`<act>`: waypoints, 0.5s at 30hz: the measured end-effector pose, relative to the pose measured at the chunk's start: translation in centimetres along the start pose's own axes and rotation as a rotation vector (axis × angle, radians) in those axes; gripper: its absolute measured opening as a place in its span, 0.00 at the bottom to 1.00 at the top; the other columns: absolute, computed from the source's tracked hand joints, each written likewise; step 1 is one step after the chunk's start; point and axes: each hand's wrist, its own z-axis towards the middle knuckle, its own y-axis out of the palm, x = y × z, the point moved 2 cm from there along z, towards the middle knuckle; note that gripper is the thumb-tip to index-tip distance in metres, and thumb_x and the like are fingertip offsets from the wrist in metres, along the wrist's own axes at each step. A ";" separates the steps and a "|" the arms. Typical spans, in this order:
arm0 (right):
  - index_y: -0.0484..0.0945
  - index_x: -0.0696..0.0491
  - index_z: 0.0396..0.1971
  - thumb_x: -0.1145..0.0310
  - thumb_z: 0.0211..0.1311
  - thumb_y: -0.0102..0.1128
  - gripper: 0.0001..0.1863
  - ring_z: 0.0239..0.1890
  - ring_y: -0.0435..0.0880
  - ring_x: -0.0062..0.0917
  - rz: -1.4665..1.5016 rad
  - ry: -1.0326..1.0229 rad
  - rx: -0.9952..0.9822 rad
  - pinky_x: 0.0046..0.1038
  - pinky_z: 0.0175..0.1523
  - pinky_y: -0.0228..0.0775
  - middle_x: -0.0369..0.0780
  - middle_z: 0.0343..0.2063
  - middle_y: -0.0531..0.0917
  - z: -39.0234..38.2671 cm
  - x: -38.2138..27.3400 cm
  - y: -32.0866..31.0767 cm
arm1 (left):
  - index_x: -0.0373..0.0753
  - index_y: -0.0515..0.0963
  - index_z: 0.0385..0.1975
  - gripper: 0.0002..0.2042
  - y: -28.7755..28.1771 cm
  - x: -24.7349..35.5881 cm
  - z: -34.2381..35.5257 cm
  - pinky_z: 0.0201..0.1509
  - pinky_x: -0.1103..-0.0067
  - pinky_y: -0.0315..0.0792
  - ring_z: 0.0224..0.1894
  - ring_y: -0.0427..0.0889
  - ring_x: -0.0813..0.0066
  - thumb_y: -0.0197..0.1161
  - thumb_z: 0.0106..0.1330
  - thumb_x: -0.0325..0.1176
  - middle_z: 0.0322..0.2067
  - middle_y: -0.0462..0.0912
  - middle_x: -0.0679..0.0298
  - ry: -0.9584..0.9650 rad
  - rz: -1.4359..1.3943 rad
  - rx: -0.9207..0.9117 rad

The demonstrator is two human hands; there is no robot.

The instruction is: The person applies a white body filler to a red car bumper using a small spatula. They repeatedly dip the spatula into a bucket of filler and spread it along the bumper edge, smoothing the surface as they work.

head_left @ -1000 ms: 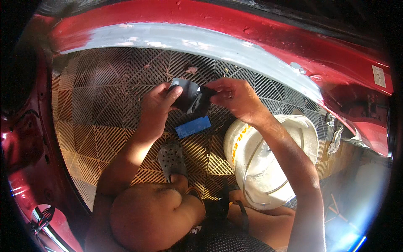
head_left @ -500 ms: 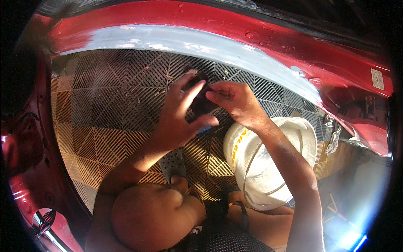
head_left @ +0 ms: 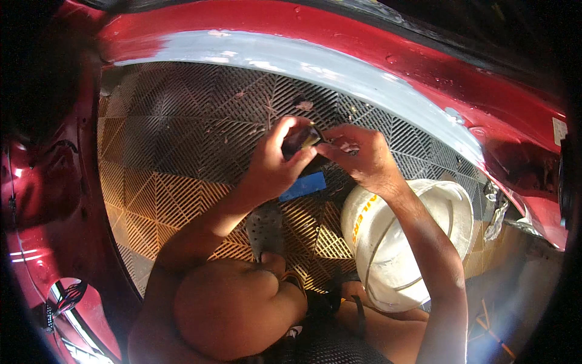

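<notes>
While your left hand [head_left: 273, 161] curls thumb and fingers around a dark, bent sheet [head_left: 296, 142], your right hand [head_left: 368, 156] pinches its right edge. Sheet sits between both hands, above slatted floor tiles [head_left: 200, 142]. Blue block [head_left: 302, 186] lies nearer; white bucket [head_left: 394, 261] to the right, partly behind your forearm. Far side: grey-banded red panel [head_left: 267, 51].

dark sheet [head_left: 296, 141] partly hidden, bucket [head_left: 388, 261] partly behind forearm [head_left: 427, 236]

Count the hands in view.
2: the left hand, holding a dark sheet, and the right hand, fingers at the sheet's right edge. None looks hidden.
</notes>
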 end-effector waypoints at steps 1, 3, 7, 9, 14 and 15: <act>0.87 0.56 0.44 0.66 0.64 0.71 0.12 0.35 0.89 0.26 -0.040 0.030 0.019 0.31 0.43 0.81 0.43 0.32 0.90 0.0 0.3 0.0 | 0.33 0.76 0.53 0.17 0.2 0.3 -0.1 0.52 0.71 0.77 0.44 0.84 0.67 0.67 0.65 0.30 0.42 0.84 0.55 0.079 0.088 0.042; 0.87 0.56 0.44 0.66 0.65 0.70 0.12 0.35 0.89 0.25 -0.126 0.094 0.062 0.31 0.42 0.80 0.44 0.32 0.89 -0.1 1.2 -0.2 | 0.33 0.75 0.56 0.20 0.7 0.2 -0.6 0.59 0.69 0.74 0.52 0.83 0.62 0.68 0.65 0.29 0.50 0.82 0.53 0.093 0.163 -0.043; 0.84 0.61 0.50 0.66 0.69 0.65 0.16 0.37 0.89 0.25 0.339 0.293 0.035 0.29 0.44 0.82 0.44 0.34 0.90 0.1 2.2 -1.0 | 0.33 0.75 0.57 0.23 2.3 1.1 -1.2 0.60 0.61 0.73 0.54 0.81 0.50 0.70 0.63 0.31 0.53 0.81 0.50 0.522 0.496 0.028; 0.81 0.63 0.54 0.67 0.70 0.63 0.18 0.41 0.89 0.26 0.490 0.302 -0.006 0.28 0.47 0.82 0.45 0.37 0.89 0.3 2.4 -1.2 | 0.33 0.74 0.58 0.24 2.9 1.4 -1.4 0.60 0.61 0.73 0.54 0.81 0.50 0.71 0.62 0.32 0.53 0.81 0.50 0.529 0.575 0.047; 0.85 0.60 0.51 0.67 0.69 0.64 0.16 0.39 0.89 0.23 0.323 0.199 -0.039 0.27 0.46 0.82 0.44 0.36 0.90 0.3 1.1 -0.8 | 0.38 0.79 0.52 0.17 1.3 -1.3 -0.4 0.55 0.69 0.76 0.47 0.85 0.63 0.71 0.63 0.28 0.44 0.86 0.62 0.411 0.509 0.037; 0.86 0.59 0.49 0.67 0.69 0.65 0.15 0.38 0.89 0.22 0.174 0.156 -0.035 0.27 0.46 0.82 0.43 0.35 0.90 0.3 1.1 -0.7 | 0.38 0.79 0.51 0.16 0.8 -1.3 -0.3 0.54 0.71 0.77 0.46 0.85 0.67 0.71 0.65 0.28 0.44 0.86 0.62 0.246 0.388 -0.003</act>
